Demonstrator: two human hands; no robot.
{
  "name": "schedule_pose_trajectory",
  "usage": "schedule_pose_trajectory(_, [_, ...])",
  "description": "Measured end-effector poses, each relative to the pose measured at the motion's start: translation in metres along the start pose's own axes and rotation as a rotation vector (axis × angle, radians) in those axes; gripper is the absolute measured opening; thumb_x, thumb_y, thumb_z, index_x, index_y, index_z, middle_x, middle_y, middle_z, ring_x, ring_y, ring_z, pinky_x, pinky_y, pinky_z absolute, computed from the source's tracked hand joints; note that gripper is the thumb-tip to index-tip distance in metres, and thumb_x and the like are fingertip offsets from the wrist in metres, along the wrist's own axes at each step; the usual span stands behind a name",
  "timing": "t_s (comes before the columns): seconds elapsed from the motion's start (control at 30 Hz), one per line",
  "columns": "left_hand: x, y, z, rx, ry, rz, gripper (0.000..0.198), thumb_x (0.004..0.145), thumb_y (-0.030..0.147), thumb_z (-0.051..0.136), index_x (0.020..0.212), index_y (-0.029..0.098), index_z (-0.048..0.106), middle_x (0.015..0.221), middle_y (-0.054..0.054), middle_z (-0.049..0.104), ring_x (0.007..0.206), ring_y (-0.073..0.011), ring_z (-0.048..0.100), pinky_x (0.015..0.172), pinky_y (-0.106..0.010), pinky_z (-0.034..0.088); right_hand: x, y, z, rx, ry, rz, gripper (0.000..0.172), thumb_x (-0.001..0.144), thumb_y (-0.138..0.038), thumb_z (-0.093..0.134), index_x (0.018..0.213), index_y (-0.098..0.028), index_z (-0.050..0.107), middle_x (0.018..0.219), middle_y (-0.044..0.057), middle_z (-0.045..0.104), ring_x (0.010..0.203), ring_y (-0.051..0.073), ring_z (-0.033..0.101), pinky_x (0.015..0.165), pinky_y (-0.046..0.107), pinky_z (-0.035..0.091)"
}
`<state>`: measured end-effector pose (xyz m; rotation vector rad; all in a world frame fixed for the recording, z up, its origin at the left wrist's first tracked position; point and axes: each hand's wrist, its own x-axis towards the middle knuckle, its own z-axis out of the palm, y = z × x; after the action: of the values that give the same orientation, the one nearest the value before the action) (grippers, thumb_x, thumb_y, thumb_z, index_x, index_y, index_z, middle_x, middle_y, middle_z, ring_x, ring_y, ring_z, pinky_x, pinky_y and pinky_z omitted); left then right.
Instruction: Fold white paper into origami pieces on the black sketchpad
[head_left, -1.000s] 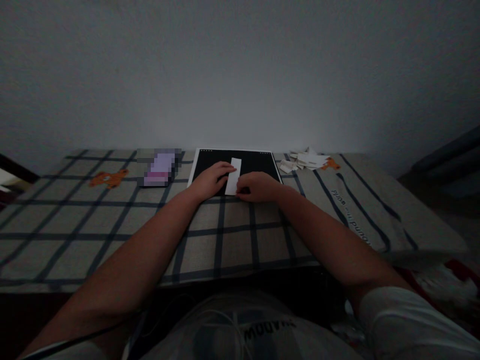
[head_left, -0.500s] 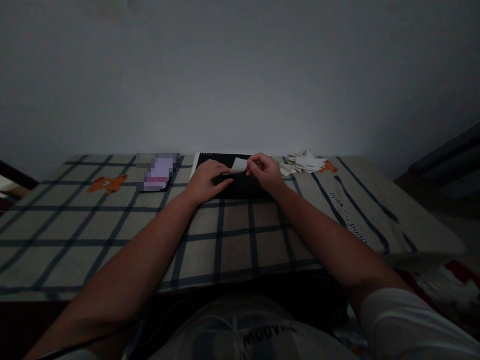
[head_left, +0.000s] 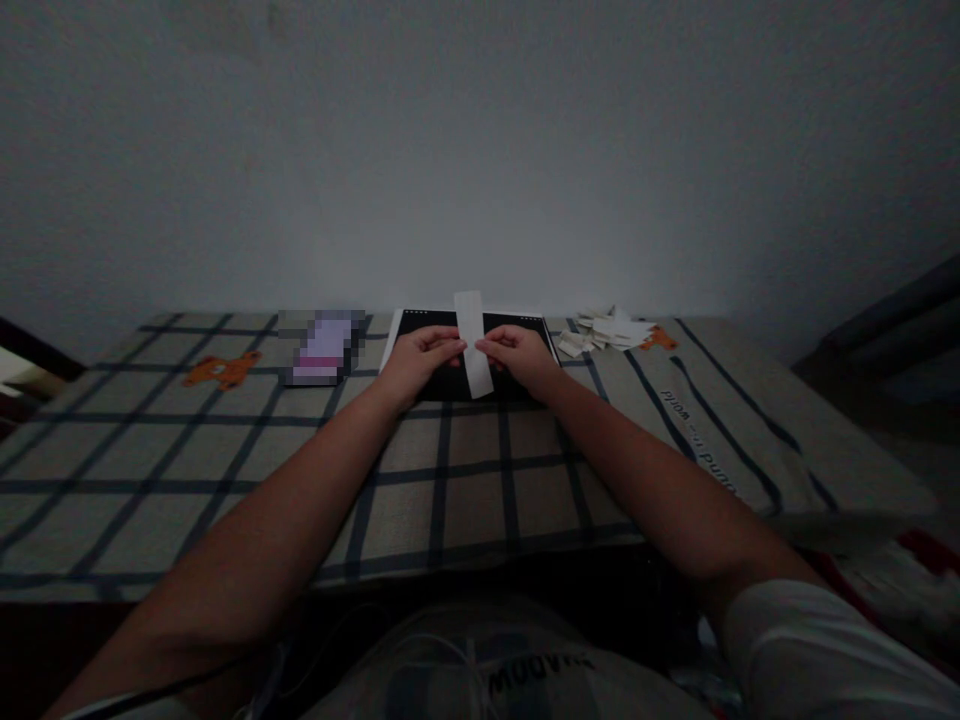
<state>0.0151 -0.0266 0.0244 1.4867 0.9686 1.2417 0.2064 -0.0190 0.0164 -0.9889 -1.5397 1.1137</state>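
Note:
A narrow strip of white paper (head_left: 470,318) stands nearly upright between my two hands. On its left edge, my left hand (head_left: 424,358) pinches it between thumb and fingers. My right hand (head_left: 523,357) grips the opposite edge the same way, at about mid-length. Below both hands lies a flat black sheet or board (head_left: 435,385) with a white border showing at its left side and small pale marks along its far edge.
Several white paper scraps (head_left: 611,330) are heaped right of the black sheet. A phone-like device (head_left: 324,348), blurred by pixels, lies to the left. A checked cloth (head_left: 472,490) with orange bear figures covers the table, which meets a grey wall (head_left: 480,150).
The paper has been raised off the black sheet and turned into an upright strip. Both hands now grip its edges; my left fingers, spread before, have closed on it.

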Motion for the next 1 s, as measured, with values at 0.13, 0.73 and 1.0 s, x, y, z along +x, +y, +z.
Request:
schedule_pose_trajectory(0.13, [0.002,-0.005,-0.005,-0.113,-0.229,-0.088,0.044,0.07,0.036,0.081,0.11,0.019,0.072,0.101,-0.006,0.075,0.085,-0.0154,0.068,0.08,-0.028,0.053,-0.002,-0.001,-0.003,0.016,-0.078,0.032,0.031,0.069,-0.045,0.075,0.081,-0.017,0.071,0.073,-0.001,0.066,0.06,0.009,0.053,0.059,0.024,0.043])
schedule_pose_trajectory(0.73, [-0.001,-0.003,-0.001,0.003,-0.184,-0.023,0.047,0.067,0.041,0.083,0.103,0.016,0.067,0.097,-0.007,0.074,0.088,-0.0206,0.071,0.089,-0.04,0.055,-0.004,-0.003,-0.001,0.068,-0.125,0.081,0.034,0.065,-0.04,0.083,0.091,-0.018,0.078,0.083,0.004,0.076,0.072,0.014,0.067,0.063,0.026,0.054])
schedule_pose_trajectory(1.0, [-0.003,-0.002,0.003,-0.031,-0.159,-0.04,0.045,0.063,0.039,0.086,0.096,0.017,0.064,0.092,-0.005,0.075,0.086,-0.0204,0.071,0.088,-0.039,0.055,-0.004,-0.007,-0.001,0.029,-0.076,0.066,0.034,0.063,-0.044,0.082,0.08,-0.017,0.071,0.074,0.003,0.071,0.067,0.013,0.063,0.06,0.025,0.05])
